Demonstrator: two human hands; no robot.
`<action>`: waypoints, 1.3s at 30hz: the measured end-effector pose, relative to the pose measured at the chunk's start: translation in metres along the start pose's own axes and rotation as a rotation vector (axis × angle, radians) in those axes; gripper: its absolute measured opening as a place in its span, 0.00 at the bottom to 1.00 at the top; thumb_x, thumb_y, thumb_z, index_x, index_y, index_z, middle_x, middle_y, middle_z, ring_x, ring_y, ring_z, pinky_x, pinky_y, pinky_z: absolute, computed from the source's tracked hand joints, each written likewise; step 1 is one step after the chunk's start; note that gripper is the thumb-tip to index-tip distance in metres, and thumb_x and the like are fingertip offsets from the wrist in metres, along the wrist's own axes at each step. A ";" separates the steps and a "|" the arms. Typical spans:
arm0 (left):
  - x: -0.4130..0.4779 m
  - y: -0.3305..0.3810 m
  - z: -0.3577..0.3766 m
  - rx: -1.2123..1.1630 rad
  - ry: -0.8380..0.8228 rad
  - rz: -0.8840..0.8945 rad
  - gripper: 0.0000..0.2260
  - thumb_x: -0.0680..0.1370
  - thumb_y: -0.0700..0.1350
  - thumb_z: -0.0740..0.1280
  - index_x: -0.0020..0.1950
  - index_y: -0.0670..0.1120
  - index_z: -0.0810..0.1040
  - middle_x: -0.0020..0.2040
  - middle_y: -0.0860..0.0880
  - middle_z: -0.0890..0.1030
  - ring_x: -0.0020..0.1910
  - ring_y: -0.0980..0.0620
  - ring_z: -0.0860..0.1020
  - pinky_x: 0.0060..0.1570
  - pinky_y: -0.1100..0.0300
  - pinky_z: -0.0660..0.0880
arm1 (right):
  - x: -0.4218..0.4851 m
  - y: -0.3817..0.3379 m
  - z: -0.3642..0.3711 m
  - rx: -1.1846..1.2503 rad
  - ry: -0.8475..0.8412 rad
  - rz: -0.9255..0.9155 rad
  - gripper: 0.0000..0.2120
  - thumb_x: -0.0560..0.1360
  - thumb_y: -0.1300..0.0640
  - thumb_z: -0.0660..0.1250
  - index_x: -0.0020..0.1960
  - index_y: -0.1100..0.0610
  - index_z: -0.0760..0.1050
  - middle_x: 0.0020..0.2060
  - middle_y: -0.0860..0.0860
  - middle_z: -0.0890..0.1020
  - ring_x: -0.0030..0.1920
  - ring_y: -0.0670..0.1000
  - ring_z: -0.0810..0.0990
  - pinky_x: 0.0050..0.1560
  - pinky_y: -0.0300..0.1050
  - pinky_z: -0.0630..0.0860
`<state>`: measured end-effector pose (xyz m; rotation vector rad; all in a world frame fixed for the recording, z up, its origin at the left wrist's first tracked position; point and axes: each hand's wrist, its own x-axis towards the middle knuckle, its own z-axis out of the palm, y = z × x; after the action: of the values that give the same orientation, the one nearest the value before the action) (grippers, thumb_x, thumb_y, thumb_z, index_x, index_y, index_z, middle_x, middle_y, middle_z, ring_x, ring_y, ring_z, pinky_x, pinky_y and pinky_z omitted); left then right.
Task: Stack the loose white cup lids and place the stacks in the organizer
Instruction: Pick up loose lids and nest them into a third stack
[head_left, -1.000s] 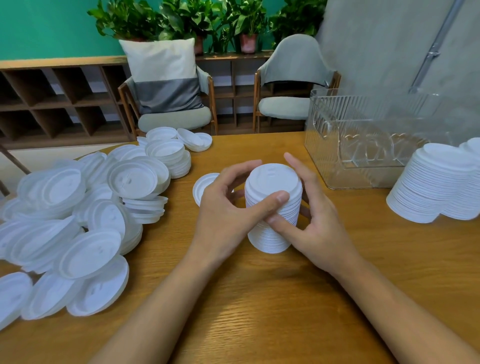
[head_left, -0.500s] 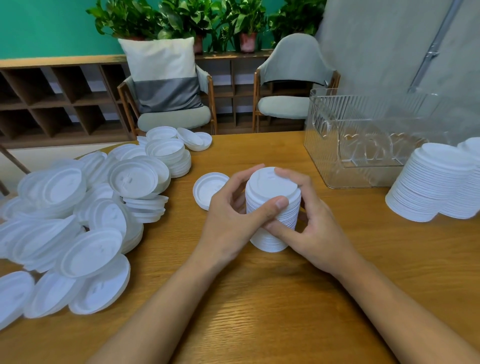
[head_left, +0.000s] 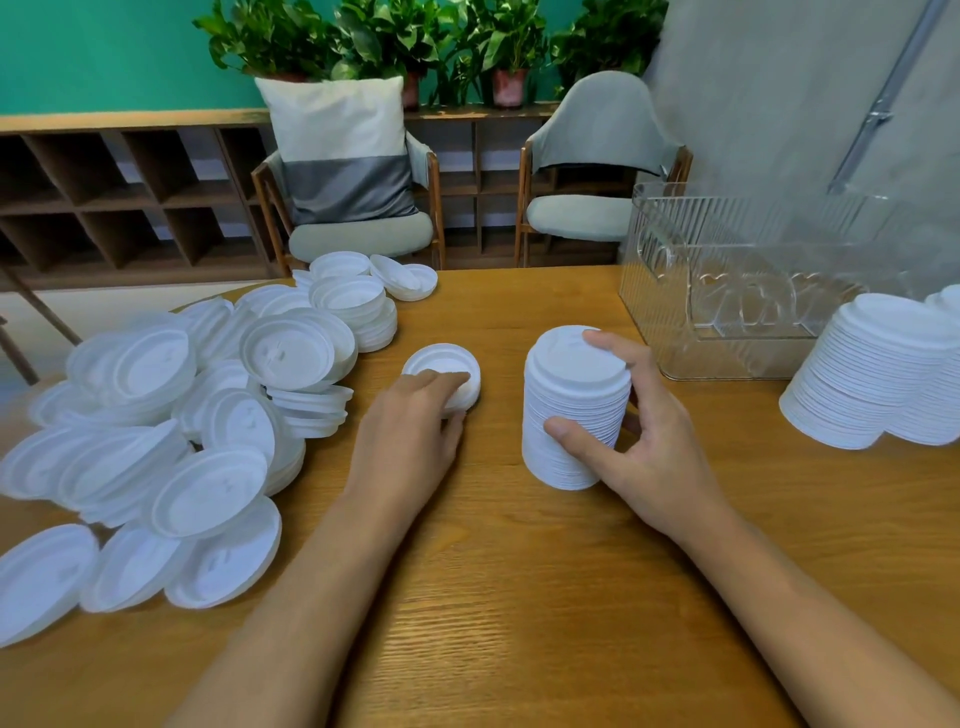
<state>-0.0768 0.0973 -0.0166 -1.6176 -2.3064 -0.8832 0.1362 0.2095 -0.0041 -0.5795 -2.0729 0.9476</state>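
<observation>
A tall stack of white lids (head_left: 566, 395) stands on the wooden table (head_left: 519, 571) in the middle. My right hand (head_left: 634, 436) wraps around it, thumb on the front, fingers over the top rim. My left hand (head_left: 410, 431) lies to its left, with the fingers resting on a single upturned lid (head_left: 441, 364); I cannot tell whether they grip it. A big heap of loose white lids (head_left: 171, 426) covers the table's left side. The clear plastic organizer (head_left: 727, 280) stands at the back right with nothing visible inside.
Two finished lid stacks (head_left: 883, 374) lean together at the right edge, in front of the organizer. A shorter pile of lids (head_left: 358, 306) sits at the back of the heap. Two chairs and a low shelf stand beyond the table.
My left hand has let go of the tall stack and moved left onto the single lid. The right hand keeps hold of the stack, which has shifted slightly right.
</observation>
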 end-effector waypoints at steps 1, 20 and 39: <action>0.001 0.001 -0.001 0.002 0.004 0.006 0.15 0.78 0.39 0.73 0.64 0.47 0.84 0.54 0.47 0.86 0.53 0.43 0.83 0.48 0.47 0.80 | 0.000 -0.001 0.000 0.000 -0.003 0.003 0.33 0.72 0.40 0.78 0.71 0.34 0.66 0.67 0.25 0.70 0.69 0.35 0.71 0.65 0.41 0.74; 0.005 0.030 -0.019 -0.564 0.251 -0.138 0.13 0.79 0.46 0.76 0.63 0.51 0.84 0.55 0.58 0.85 0.54 0.57 0.82 0.53 0.57 0.81 | 0.004 -0.002 0.001 0.037 0.059 -0.039 0.30 0.73 0.37 0.73 0.71 0.42 0.70 0.66 0.34 0.76 0.69 0.41 0.74 0.64 0.42 0.77; 0.010 0.052 -0.031 -1.218 0.053 -0.346 0.13 0.82 0.46 0.70 0.67 0.47 0.83 0.50 0.53 0.88 0.45 0.54 0.84 0.46 0.58 0.81 | 0.004 -0.007 0.004 0.058 -0.011 -0.081 0.40 0.74 0.40 0.74 0.81 0.38 0.59 0.74 0.36 0.71 0.74 0.45 0.71 0.71 0.58 0.75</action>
<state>-0.0393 0.0989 0.0317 -1.3724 -2.0676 -2.7092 0.1300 0.2060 0.0018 -0.4580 -2.0555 0.9619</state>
